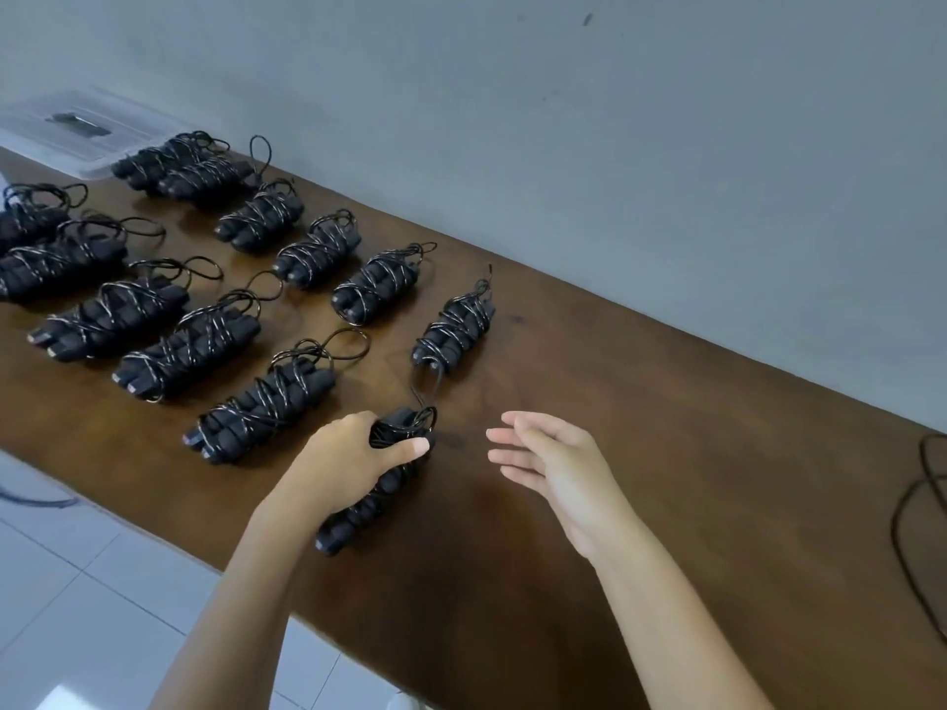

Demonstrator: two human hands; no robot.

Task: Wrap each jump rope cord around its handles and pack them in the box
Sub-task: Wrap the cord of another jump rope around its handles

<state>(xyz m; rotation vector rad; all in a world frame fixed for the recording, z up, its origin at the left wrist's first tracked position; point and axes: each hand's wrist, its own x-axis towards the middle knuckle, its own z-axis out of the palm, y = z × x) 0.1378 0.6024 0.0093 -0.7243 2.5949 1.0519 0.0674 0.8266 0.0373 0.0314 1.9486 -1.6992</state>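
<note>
Dark brown wooden table (640, 453) along the grey wall. On it approx. a dozen wrapped jump rope bundles (266, 402) in two rows, some w/ a loose loop at the far end. A clear plastic box (77, 130) at the far left corner. Loose black cord (917, 509) at the right edge.

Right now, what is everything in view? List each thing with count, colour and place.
wrapped jump ropes: about a dozen, black, in rows on the table's left half
held jump rope: one, black, near edge of the table
plastic box: one, clear, far left end
loose cord: one, black, right edge
table: one, dark brown wood, along the wall
left hand: grips the held jump rope
right hand: fingers straight, above the table
</note>
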